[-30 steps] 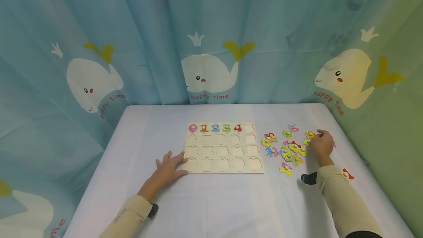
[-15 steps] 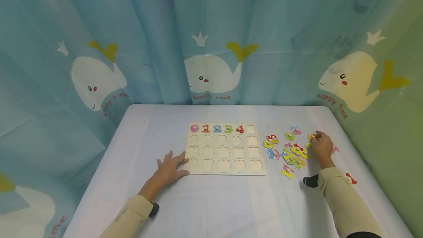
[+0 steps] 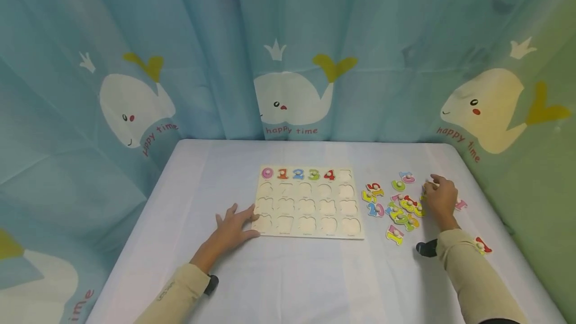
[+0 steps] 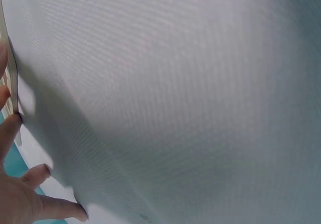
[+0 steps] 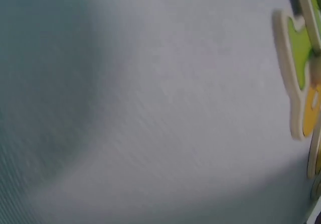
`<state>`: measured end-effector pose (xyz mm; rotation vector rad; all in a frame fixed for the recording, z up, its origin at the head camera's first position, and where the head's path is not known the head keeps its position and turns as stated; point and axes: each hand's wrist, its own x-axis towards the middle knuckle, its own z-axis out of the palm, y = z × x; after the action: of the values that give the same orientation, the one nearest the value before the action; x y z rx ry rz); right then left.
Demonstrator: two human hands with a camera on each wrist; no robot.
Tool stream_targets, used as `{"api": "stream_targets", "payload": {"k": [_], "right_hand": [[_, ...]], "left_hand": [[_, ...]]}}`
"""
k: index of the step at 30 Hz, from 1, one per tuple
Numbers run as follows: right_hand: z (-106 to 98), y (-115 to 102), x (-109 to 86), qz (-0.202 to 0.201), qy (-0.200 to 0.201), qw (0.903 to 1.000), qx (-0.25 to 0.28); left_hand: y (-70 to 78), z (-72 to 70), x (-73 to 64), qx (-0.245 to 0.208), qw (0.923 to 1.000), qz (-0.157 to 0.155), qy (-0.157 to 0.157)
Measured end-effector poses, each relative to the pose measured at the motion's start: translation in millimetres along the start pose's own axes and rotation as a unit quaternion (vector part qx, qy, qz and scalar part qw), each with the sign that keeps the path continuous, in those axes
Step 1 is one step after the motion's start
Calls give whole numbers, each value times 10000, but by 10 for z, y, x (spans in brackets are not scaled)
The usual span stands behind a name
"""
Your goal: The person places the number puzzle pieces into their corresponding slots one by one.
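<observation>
Piece (image 3: 430, 184) in right hand (image 3: 441, 198), mostly hidden

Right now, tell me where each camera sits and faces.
Head: worn on the head, facing forward and down at the board; left hand, right hand and sleeves show.
Left wrist: worn there, facing the table; left hand and board edge show.
Right wrist: worn there, facing table and number pieces; no hand clearly shows.
Head and left wrist share the left hand.

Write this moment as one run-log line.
left hand: fingers spread, touching board | right hand: at loose pieces, grip unclear | pieces 0-4: in top row | top-right slot: empty
</observation>
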<state>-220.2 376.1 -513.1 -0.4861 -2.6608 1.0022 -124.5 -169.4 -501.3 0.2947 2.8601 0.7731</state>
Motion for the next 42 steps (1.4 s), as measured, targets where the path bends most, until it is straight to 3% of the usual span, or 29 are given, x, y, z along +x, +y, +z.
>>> {"api": "stream_targets", "payload": {"k": [5,9,12,17,20,22,26,36,42], "right_hand": [[136,-139,7,-451,-237,9983,282],[272,-346,-53,-875,-1184,9874,588],[368,-501,-117,-1223,-2081,9679,704],[483,-643,-214,-1635,-3302,9251,920],[491,-666,-256,-1692,-3784,9026,1157],[492,-658,-272,-1685,-3914,8961,1245],[510,-617,-285,-1784,-3790,8990,1278],[593,-762,-321,-1752,-2703,9419,955],[741,-896,-321,-1627,-2271,9540,1091]], "left_hand": [[0,-25,-5,-34,10000,-42,4],[-5,-50,-11,-27,10000,-54,16],[-13,-51,-13,-43,10000,-27,13],[-11,-28,-7,-89,10000,-23,15],[-8,-8,-1,-115,9999,-21,15],[-9,5,1,-131,9999,-20,8],[-5,11,-1,-167,9999,-6,16],[11,-15,-3,-173,9998,17,50],[-2,4,5,-133,9999,45,43]]}}
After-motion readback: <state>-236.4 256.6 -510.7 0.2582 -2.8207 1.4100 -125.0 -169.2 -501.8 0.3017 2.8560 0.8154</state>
